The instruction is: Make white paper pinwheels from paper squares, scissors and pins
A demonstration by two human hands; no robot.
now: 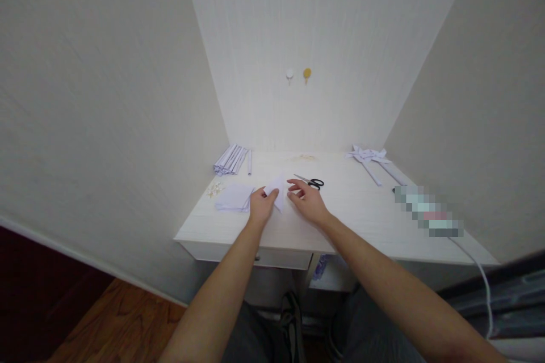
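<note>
My left hand pinches a folded piece of white paper with the thumb on top, held just over the desk. To its right, my right hand has thumb and fingers apart with nothing between them, close to the paper's edge but not touching it. A stack of white paper sheets lies at the left, partly behind my left hand. Beyond my right hand rest scissors with black handles, blades pointing left.
A bundle of rolled paper tubes lies at the back left, with small pale bits before it. Folded paper pieces with tubes lie at the back right. A blurred-out object with a white cable sits at the right edge. Walls enclose the desk.
</note>
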